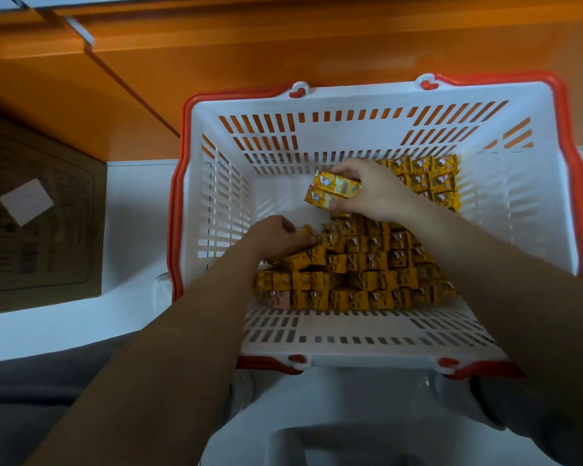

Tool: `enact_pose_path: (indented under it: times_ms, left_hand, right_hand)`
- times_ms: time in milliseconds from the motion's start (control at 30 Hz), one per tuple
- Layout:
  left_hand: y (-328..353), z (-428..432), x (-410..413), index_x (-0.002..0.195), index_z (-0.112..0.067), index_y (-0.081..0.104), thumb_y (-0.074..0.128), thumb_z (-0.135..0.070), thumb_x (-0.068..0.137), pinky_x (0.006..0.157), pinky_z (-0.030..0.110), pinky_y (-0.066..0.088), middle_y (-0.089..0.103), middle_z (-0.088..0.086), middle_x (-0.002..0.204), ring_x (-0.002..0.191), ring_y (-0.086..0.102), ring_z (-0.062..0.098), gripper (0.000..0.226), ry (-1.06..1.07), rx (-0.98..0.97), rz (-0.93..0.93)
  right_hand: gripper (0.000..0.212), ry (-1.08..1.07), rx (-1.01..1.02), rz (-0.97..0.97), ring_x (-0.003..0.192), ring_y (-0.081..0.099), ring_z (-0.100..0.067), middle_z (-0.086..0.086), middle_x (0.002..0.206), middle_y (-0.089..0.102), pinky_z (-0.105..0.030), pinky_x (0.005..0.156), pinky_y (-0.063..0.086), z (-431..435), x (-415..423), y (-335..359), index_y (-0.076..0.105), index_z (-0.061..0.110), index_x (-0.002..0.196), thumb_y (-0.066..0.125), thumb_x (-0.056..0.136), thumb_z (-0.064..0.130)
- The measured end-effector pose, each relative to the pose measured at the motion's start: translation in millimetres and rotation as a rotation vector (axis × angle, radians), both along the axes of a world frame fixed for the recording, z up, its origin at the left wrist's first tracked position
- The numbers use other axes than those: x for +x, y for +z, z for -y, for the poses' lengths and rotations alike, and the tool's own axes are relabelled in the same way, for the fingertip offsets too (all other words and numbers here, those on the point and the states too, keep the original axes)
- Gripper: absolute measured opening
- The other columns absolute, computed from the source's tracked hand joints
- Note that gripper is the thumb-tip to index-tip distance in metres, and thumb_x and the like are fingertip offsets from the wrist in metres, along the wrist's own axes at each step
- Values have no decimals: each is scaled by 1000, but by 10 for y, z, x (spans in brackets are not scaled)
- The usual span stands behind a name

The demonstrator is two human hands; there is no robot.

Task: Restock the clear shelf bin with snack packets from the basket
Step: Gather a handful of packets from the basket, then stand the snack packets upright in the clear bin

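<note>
Cardboard box [41, 213] is set left of the basket [350, 95]. Inside it, one packet [305, 230] at the snack packets' [367, 264] left edge is grasped by the left hand [278, 235]; a bundle [332, 191] is gripped above them by the right hand [376, 190].

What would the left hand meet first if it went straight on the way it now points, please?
The heap of snack packets in the basket; the left hand seems to touch its near edge, though depth is unclear.
</note>
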State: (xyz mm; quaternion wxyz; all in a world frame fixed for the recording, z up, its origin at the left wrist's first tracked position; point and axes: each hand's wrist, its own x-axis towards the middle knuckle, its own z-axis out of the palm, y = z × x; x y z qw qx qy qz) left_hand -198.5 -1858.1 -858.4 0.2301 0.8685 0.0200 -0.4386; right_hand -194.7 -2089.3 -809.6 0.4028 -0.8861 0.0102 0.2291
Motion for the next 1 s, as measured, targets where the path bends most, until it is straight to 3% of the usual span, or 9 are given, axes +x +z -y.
enact_pose_path:
  times_ms: [67,167,267,400,533,600,700,833,1000]
  left_hand:
    - [15,18,-13,131,-15,62,76,-67,75,85,31,44,62,7,132,112,58,21,78,-17,-20,-38]
    - [94,50,0,117,-13,65,76,-66,76,70,30,44,64,5,108,92,58,19,68,17,-7,16]
    - [291,56,80,108,-4,67,69,-60,86,60,31,47,65,12,92,73,63,25,61,366,-162,63]
    - [765,94,80,112,-5,65,63,-53,95,77,44,58,75,17,104,84,72,28,51,720,-478,-45]
    - [1239,265,-59,113,-11,67,75,-44,89,65,38,58,75,13,104,85,74,28,42,845,-681,-21]
    - [1485,328,-110,107,-11,68,81,-32,86,53,34,55,75,15,98,78,72,30,32,868,-708,48]
    - [1891,316,-145,104,-7,68,82,-19,83,52,35,50,71,17,87,71,66,33,28,891,-734,139]
    - [2482,223,-126,100,-12,69,82,-12,79,60,43,56,76,11,82,71,70,33,25,863,-749,284]
    - [3283,58,-141,120,-4,63,81,-4,79,78,66,59,74,26,106,93,74,45,45,745,-804,314]
  right_hand:
    - [67,-27,15,0,125,51,-15,4,136,56,-28,92,41,-12,-5,2,53,27,135,84,76,33]
    - [73,-116,85,-35,123,52,-12,5,135,57,-28,95,43,1,15,32,52,22,138,86,74,30]
    - [64,-328,251,-92,107,61,-5,13,114,65,-22,86,47,15,17,129,60,21,130,87,73,25]
    - [60,-602,587,-208,109,65,-14,4,115,68,-35,97,51,-125,-93,308,60,18,124,86,70,12]
    - [54,-728,732,-247,111,64,-24,-6,118,68,-50,107,42,-435,-296,586,58,14,123,82,75,9]
    - [49,-742,746,-195,110,65,-25,-7,118,68,-48,101,49,-555,-369,780,58,18,122,79,79,6]
    - [42,-697,832,-159,99,69,-22,-6,110,69,-35,80,54,-608,-417,1186,59,22,116,78,82,5]
    - [38,-589,1015,-217,92,70,-23,-10,104,72,-37,78,54,-529,-435,1847,60,9,125,67,88,1]
    - [29,-382,876,-120,77,68,-16,-6,89,72,-29,67,53,-417,-480,2743,63,8,118,65,89,4]
